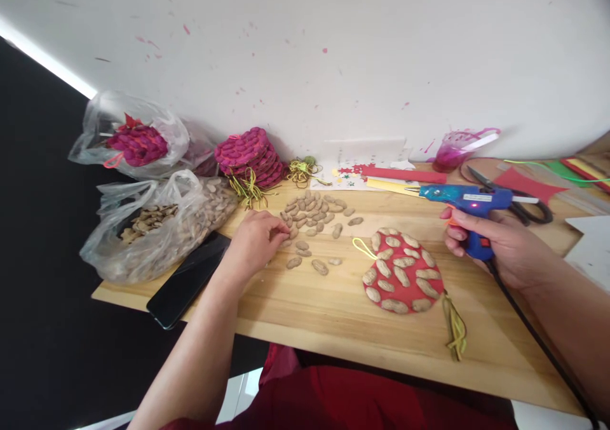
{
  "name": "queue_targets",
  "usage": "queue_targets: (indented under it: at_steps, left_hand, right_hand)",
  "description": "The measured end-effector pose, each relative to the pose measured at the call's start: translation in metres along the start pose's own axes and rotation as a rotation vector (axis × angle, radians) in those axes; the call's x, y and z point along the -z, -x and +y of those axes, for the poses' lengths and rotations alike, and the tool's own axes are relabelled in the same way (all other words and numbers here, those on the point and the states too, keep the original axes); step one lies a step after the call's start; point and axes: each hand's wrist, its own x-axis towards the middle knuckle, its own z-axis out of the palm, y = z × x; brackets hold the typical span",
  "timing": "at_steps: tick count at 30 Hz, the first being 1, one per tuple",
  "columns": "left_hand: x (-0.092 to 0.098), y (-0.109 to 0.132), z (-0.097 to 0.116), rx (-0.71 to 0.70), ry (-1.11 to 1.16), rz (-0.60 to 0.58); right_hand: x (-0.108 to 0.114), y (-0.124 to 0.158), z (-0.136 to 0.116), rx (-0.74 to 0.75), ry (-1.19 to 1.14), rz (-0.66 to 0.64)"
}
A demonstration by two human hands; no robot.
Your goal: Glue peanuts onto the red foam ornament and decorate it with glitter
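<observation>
Rightward glue gun, leftward peanuts.

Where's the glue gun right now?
The glue gun is at right in the head view, gripped by the right hand, between the peanut disc and the scissors.

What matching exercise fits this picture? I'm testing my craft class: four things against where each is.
Things:
1 glue gun
2 phone
3 loose peanuts
4 scissors

Places:
a touched by the left hand
b beside the peanut bag
c gripped in the right hand
d lying on the table beyond the right hand

Pairs: 1-c, 2-b, 3-a, 4-d
</observation>
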Motion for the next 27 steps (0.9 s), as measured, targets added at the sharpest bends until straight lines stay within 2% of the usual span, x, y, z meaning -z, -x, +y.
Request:
queue_targets:
  at_steps: [8,19,27]
  left_hand:
    - [-0.002,0.001,0.009,-0.076,0.114,0.028]
    - [-0.011,-0.005,0.007,-0.159,0.036,0.032]
    - [-0.012,-0.008,0.003,-0.140,0.020,0.016]
  right_hand:
    - [-0.003,0.003,-0.004,-0.047,-0.006,0.011]
    - [-0.001,0.000,-0.001,-0.009,-0.016,-0.005]
    - [0.004,-0.004,0.006,0.035,-0.040,-0.053]
